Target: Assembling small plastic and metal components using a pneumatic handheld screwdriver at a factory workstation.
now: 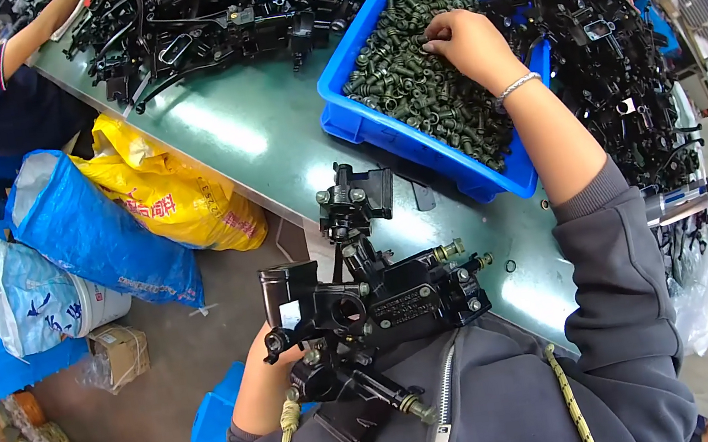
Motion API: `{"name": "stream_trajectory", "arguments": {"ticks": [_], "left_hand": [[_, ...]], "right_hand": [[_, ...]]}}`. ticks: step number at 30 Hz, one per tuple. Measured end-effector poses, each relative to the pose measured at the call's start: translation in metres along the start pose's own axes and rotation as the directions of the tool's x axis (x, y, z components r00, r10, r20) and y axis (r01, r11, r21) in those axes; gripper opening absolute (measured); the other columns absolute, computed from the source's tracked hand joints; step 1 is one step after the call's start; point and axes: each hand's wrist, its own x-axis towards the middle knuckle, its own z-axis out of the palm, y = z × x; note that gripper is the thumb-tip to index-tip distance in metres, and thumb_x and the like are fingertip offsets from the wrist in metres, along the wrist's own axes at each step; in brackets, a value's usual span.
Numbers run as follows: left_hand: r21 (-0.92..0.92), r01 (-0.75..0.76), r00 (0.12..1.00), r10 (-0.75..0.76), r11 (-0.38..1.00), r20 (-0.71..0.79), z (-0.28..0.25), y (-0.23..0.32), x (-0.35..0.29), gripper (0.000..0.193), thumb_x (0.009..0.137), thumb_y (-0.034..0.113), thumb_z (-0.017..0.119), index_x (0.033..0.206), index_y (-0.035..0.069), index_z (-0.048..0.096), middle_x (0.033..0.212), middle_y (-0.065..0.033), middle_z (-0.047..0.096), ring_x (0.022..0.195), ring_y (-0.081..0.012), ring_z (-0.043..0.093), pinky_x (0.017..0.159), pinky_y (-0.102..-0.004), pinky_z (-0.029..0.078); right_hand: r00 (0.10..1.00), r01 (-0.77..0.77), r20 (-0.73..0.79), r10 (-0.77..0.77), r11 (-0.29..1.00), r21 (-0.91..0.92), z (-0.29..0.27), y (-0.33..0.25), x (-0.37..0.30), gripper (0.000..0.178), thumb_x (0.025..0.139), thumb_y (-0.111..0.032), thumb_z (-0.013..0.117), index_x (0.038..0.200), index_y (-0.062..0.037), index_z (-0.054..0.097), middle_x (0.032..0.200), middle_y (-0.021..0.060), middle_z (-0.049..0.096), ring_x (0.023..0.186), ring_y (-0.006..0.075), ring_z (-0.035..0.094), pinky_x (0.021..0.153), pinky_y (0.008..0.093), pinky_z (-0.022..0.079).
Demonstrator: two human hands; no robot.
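My left hand [286, 350] is up against a cluster of black brake master cylinders [345, 308] in front of my chest and holds it up; its fingers are mostly hidden behind the parts. Brass-coloured ends [449, 250] stick out from some of the cylinders. My right hand [467, 46] reaches into a blue plastic bin [418, 158], thumb and fingers pinched together at the heap. Small dark olive ribbed parts [409, 73] fill that bin. Whatever the fingertips pinch is too small to make out.
Black lever assemblies [204, 36] are piled along the far side of the green table [208, 119], with more [602, 89] to the right. A small ring [510, 266] lies nearby. Blue [101, 229] and yellow sacks [174, 194] stand left; another person's arm [42, 34] shows far left.
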Motion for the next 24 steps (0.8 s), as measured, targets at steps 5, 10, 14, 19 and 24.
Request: {"name": "stream_trajectory", "arguments": {"ticks": [5,10,14,19,24], "left_hand": [[0.106,0.055,0.981,-0.074,0.993,0.180,-0.048,-0.057,0.022,0.035,0.085,0.002,0.068,0.120,0.000,0.065,0.112,-0.0093,0.070,0.101,-0.0176,0.066,0.087,-0.0345,0.055],[0.303,0.186,0.973,-0.218,0.935,0.074,-0.035,-0.051,0.032,0.037,0.081,0.002,0.071,0.118,0.001,0.067,0.110,-0.0081,0.070,0.099,-0.0177,0.066,0.087,-0.0347,0.054],[0.443,0.027,0.984,-0.103,0.896,0.148,-0.034,-0.050,0.034,0.039,0.080,0.003,0.073,0.119,0.002,0.067,0.109,-0.0076,0.070,0.097,-0.0178,0.065,0.086,-0.0345,0.054],[0.525,-0.140,0.966,0.000,0.840,0.258,-0.047,-0.064,0.038,0.038,0.080,0.003,0.074,0.117,0.002,0.067,0.108,-0.0069,0.070,0.097,-0.0170,0.065,0.085,-0.0342,0.054],[0.451,0.086,0.963,-0.190,0.889,0.191,-0.048,-0.063,0.040,0.038,0.079,0.002,0.075,0.116,0.002,0.067,0.107,-0.0063,0.070,0.096,-0.0165,0.064,0.085,-0.0342,0.053]], "right_hand": [[0.992,-0.066,-0.098,0.080,0.989,0.136,0.004,0.004,-0.002,0.030,0.080,-0.018,0.079,0.105,-0.0038,0.071,0.096,0.0134,0.071,0.087,0.0281,0.067,0.081,0.0374,0.054],[0.999,-0.007,-0.046,0.010,0.997,0.073,0.001,0.007,-0.004,0.028,0.079,-0.013,0.078,0.105,-0.0027,0.071,0.098,0.0133,0.072,0.088,0.0259,0.068,0.082,0.0358,0.054],[0.997,0.070,-0.039,-0.071,0.997,-0.015,-0.002,0.009,-0.006,0.028,0.080,-0.010,0.077,0.105,-0.0025,0.070,0.100,0.0142,0.072,0.090,0.0258,0.068,0.083,0.0353,0.054],[0.997,0.072,-0.033,-0.070,0.995,0.070,0.001,0.011,-0.006,0.028,0.080,-0.006,0.076,0.107,-0.0018,0.070,0.098,0.0143,0.072,0.088,0.0255,0.067,0.082,0.0350,0.053],[0.999,-0.028,0.021,0.026,0.992,0.120,0.001,0.011,-0.005,0.027,0.081,-0.003,0.075,0.108,-0.0018,0.068,0.088,0.0091,0.068,0.080,0.0191,0.062,0.078,0.0322,0.052]]}}
